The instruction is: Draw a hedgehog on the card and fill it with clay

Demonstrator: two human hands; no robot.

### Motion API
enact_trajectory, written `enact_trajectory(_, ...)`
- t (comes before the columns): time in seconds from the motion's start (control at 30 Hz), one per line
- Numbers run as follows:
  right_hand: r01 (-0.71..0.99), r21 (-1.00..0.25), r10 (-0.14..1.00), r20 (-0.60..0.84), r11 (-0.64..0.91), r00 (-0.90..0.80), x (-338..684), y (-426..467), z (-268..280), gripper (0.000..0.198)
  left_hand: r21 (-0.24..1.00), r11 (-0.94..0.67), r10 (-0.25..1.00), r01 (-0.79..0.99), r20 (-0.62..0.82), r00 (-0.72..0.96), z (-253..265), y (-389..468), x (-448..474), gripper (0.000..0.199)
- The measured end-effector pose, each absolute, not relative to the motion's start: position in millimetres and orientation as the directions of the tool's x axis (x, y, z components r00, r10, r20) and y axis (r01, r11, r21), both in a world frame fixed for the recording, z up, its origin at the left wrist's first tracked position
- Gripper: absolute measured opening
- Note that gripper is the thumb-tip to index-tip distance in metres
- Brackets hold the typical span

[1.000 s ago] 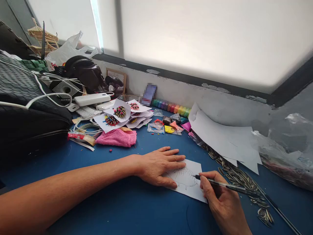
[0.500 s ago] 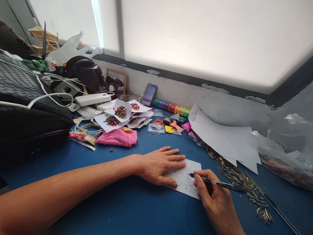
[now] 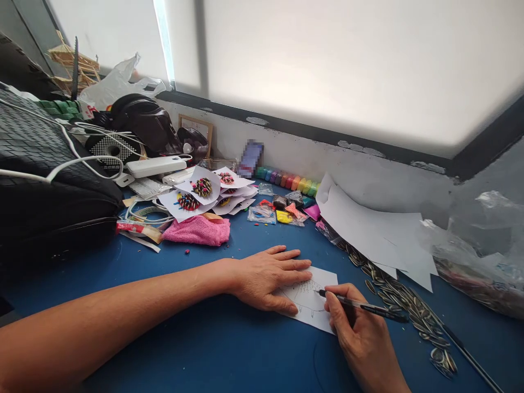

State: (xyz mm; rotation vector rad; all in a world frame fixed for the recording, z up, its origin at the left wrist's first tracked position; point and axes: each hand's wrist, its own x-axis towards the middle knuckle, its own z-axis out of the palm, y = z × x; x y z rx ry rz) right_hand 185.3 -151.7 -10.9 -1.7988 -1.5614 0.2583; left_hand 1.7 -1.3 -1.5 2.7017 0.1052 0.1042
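A small white sheet of paper (image 3: pixel 323 277) lies on the blue table (image 3: pixel 229 349), with a line drawing of a rounded shape with short legs and small marks inside. My left hand (image 3: pixel 268 278) rests flat over the paper's left part, fingers spread, hiding some of the drawing. In my right hand (image 3: pixel 360 330) is a black pen (image 3: pixel 368 308), pinched near its tip, which meets the paper inside the drawn outline. The side of that hand sits at the sheet's right edge.
Striped sunflower seeds (image 3: pixel 417 311) spread right of my right hand, near larger white sheets (image 3: pixel 368 224). Clay packets (image 3: pixel 286 215), a pink cloth (image 3: pixel 198 229) and papers with colourful seed figures (image 3: pixel 202 188) lie behind. A black bag (image 3: pixel 53 180) stands left.
The pen's back end has tipped slightly, and its tip has shifted a very little within the drawing. My left hand stays in place on the paper.
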Motion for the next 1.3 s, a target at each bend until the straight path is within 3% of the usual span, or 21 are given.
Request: enact_trajectory(1.3, 0.752, -0.658, 0.94, 0.273, 0.028, 0.203, 184.7, -152.5, -12.1, 0.027, 0.429, -0.901, 0.096, 0.066, 0.05, 0.994, -3.0, -0.7, 2.4, 0.073)
